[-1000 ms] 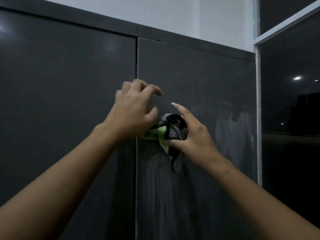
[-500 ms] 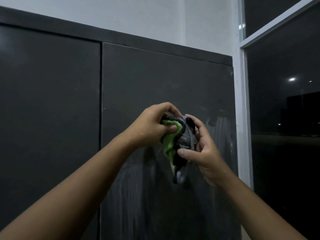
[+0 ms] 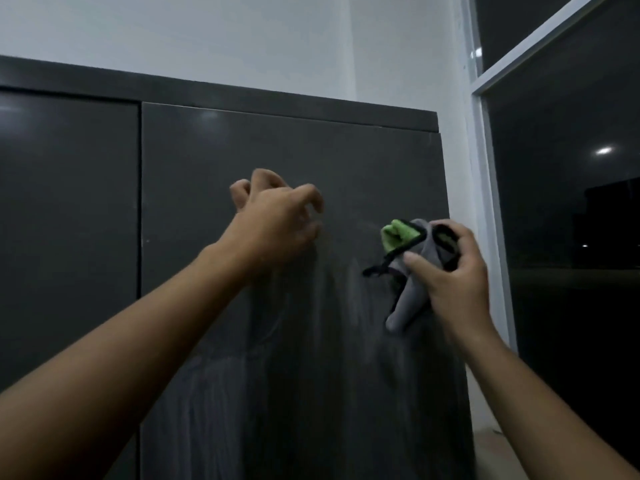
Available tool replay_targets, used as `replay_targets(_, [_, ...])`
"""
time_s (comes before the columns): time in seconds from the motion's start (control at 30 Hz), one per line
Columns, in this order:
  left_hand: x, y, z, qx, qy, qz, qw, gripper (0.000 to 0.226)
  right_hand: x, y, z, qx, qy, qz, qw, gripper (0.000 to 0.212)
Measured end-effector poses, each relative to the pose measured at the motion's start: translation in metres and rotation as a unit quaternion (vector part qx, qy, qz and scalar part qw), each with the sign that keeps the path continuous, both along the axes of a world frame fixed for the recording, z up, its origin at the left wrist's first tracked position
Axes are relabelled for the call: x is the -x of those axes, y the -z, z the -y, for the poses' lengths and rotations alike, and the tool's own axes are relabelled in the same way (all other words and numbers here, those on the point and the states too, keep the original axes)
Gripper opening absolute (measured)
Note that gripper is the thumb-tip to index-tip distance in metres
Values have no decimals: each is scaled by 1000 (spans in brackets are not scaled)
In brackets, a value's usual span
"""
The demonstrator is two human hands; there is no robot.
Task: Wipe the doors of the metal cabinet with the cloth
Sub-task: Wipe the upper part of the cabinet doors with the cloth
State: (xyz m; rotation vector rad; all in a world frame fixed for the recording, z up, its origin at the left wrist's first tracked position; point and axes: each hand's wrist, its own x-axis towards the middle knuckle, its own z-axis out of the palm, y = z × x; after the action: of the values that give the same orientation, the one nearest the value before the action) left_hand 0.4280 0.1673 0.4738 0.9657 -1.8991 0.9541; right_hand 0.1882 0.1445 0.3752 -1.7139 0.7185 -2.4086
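Dark grey metal made up the cabinet [image 3: 242,95]. Its left door [image 3: 69,220] sat closed beside the right door [image 3: 346,161], which carried pale streaks over its lower half. The left hand [image 3: 277,223] was raised before the right door, fingers curled in and gripping nothing; whether it touched the metal I could not tell. Apart from it, the right hand [image 3: 453,275] clutched a bunched grey, green and black cloth [image 3: 410,258] near that door's right edge. A dark window [image 3: 571,254] stood beyond.
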Motion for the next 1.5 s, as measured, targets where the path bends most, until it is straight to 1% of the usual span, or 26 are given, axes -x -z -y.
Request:
replay_targets(0.07, [-8, 2, 9, 19, -9, 16, 1000, 19, 21, -16, 12, 17, 87, 8, 996, 45])
replay_targets(0.17, [-13, 10, 19, 52, -17, 34, 998, 23, 39, -37, 39, 27, 178, -22, 983, 46])
replay_targets(0.23, [-12, 14, 23, 52, -19, 25, 998, 27, 38, -44, 56, 49, 219, -66, 972, 48])
replay_targets(0.3, [-9, 17, 28, 48, -27, 18, 998, 29, 31, -41, 64, 97, 231, -140, 958, 46])
replay_targets(0.4, [-6, 22, 35, 54, -45, 14, 997, 34, 22, -16, 68, 146, 241, -271, 920, 43])
replay_targets(0.5, [-4, 27, 37, 55, -60, 0, 997, 36, 22, 27, 71, 178, 256, -368, 876, 46])
replay_targets(0.63, [-2, 31, 37, 64, -75, -6, 995, 37, 46, 67, 78, 221, 253, -466, 818, 46])
replay_targets(0.7, [-1, 33, 38, 68, -79, -5, 995, 36, 66, 71, 82, 241, 274, -482, 796, 46])
replay_targets(0.73, [-1, 33, 38, 67, -83, -4, 994, 37, 75, 68, 84, 239, 287, -466, 802, 46])
replay_targets(0.77, [-1, 33, 38, 66, -87, -1, 994, 38, 83, 62, 86, 221, 297, -429, 824, 48])
replay_targets(0.83, [-1, 33, 39, 71, -96, 4, 993, 39, 93, 39, 87, 142, 309, -309, 888, 53])
replay_targets(0.87, [0, 33, 39, 74, -101, 4, 992, 39, 95, 25, 87, 105, 312, -249, 911, 52])
replay_targets(0.9, [0, 34, 40, 77, -106, 4, 991, 39, 95, 11, 88, 81, 312, -208, 924, 50])
replay_targets(0.97, [1, 34, 41, 79, -113, 4, 990, 39, 86, -7, 88, 65, 301, -174, 935, 46])
replay_targets(1.0, [1, 34, 41, 80, -114, 4, 990, 39, 81, -9, 88, 72, 300, -176, 935, 45])
replay_targets(1.07, [1, 35, 42, 82, -114, 3, 990, 40, 74, -1, 85, 100, 309, -217, 921, 45])
replay_targets(1.2, [1, 36, 43, 89, -115, -4, 989, 40, 79, 57, 85, 178, 274, -362, 873, 46])
replay_targets(1.3, [2, 36, 44, 88, -116, -6, 989, 41, 91, 98, 89, 208, 243, -443, 838, 36])
replay_targets(1.37, [2, 36, 44, 87, -118, -3, 989, 41, 100, 97, 88, 223, 234, -493, 808, 34])
replay_targets(1.4, [2, 36, 44, 88, -119, -1, 989, 42, 104, 87, 86, 229, 238, -500, 801, 35])
replay_targets(1.43, [2, 36, 44, 89, -121, 0, 989, 41, 105, 71, 85, 231, 246, -481, 810, 38])
replay_targets(1.47, [2, 36, 44, 91, -123, 1, 988, 41, 102, 52, 83, 218, 257, -431, 837, 40])
replay_targets(1.5, [2, 36, 44, 94, -123, 1, 988, 40, 98, 31, 81, 190, 268, -359, 874, 43])
